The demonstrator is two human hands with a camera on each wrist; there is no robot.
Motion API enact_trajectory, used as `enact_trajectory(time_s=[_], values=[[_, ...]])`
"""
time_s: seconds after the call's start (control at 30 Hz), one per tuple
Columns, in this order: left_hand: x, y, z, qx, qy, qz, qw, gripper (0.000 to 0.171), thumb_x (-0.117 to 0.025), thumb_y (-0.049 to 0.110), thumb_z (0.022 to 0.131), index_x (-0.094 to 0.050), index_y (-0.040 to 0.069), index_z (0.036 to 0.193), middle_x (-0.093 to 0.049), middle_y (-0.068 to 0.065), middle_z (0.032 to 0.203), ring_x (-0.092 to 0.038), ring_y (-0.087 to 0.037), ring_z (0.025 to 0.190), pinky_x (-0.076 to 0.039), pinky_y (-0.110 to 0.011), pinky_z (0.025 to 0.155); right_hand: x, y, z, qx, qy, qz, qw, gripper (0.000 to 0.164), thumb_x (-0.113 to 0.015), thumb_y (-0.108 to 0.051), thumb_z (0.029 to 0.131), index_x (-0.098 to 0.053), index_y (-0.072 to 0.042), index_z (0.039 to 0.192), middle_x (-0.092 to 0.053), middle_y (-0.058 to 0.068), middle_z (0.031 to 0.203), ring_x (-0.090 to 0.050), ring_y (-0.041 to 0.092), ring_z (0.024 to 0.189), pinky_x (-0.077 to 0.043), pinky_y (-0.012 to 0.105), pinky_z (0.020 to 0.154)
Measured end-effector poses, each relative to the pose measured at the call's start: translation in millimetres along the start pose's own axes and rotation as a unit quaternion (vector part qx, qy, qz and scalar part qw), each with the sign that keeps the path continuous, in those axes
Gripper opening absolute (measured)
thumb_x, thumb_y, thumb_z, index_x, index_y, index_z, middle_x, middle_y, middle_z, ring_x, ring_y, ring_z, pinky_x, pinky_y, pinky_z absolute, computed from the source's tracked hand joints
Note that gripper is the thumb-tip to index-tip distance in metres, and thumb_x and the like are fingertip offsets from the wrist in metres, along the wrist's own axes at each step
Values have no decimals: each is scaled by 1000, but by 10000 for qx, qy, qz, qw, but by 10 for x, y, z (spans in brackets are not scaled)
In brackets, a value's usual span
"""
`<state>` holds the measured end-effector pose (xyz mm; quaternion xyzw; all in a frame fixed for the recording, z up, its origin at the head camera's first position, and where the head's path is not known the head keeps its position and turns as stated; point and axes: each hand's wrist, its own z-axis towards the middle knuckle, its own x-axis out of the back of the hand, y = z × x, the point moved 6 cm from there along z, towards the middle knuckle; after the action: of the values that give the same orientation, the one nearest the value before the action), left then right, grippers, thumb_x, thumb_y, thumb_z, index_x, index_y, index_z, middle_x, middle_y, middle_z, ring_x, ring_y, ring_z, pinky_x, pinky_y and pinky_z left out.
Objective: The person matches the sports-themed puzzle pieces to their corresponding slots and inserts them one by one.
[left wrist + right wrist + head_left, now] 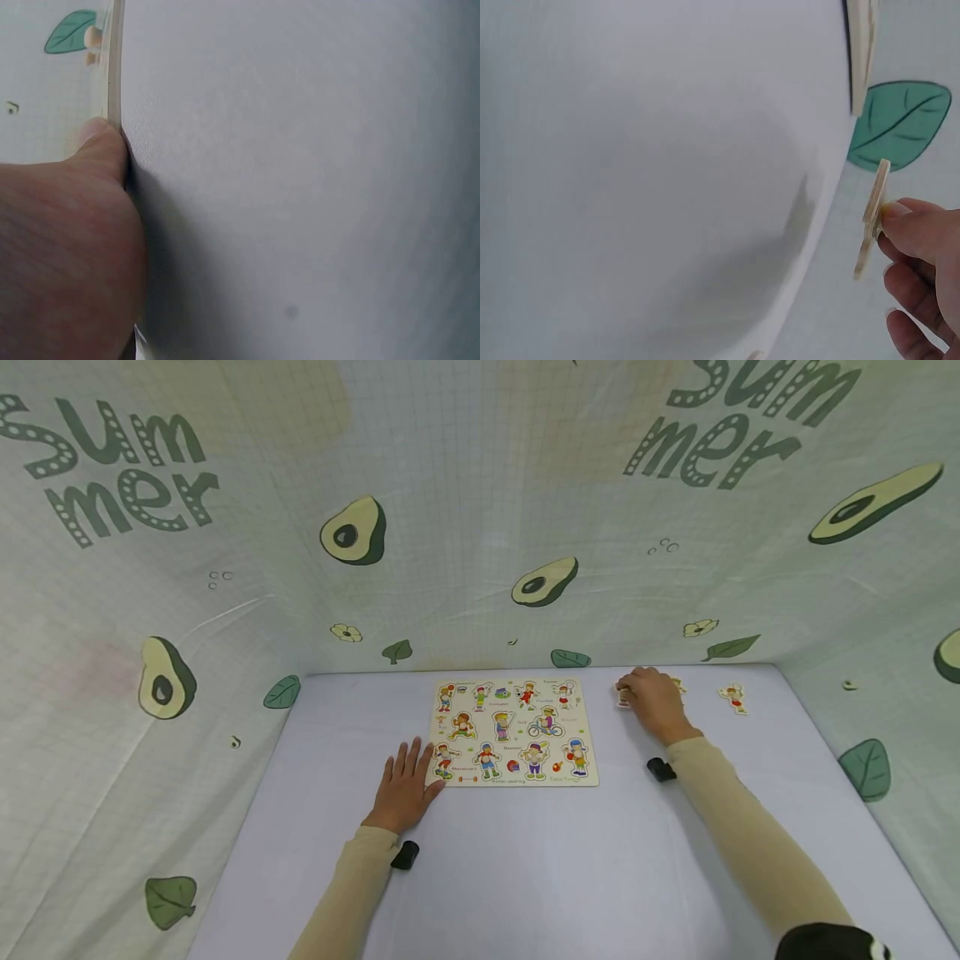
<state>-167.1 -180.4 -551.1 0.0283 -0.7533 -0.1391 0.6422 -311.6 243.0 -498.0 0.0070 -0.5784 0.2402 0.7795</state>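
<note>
A pale wooden picture puzzle board (pixel 480 714) with several sports-figure pieces lies on the table. My left hand (pixel 400 787) rests palm down at its lower left corner, fingers straight and spread. In the left wrist view, the thumb (pixel 101 150) touches the board's edge (pixel 114 75). To the right of the board, my right hand (pixel 655 703) pinches a thin wooden puzzle piece (pixel 875 195) between thumb and fingers. The right wrist view shows that piece edge-on, above the table, so its picture is hidden.
One loose figure piece (pixel 733 699) lies at the far right. Another piece (pixel 679 686) is partly hidden behind my right hand. The white table (pixel 510 877) meets an avocado-print cloth (pixel 450 610) at its back and sides.
</note>
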Motion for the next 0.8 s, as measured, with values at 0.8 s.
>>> enact_trajectory(time_s=[0.8], values=[[-72, -59, 20, -44, 62, 58, 10000, 73, -55, 40, 110, -28, 2, 166, -18, -26, 174, -13, -48, 161, -15, -64, 128, -42, -772, 89, 822, 135, 195, 9963, 12, -80, 0, 92, -80, -2, 104, -75, 12, 101, -68, 32, 98, -54, 49, 91]])
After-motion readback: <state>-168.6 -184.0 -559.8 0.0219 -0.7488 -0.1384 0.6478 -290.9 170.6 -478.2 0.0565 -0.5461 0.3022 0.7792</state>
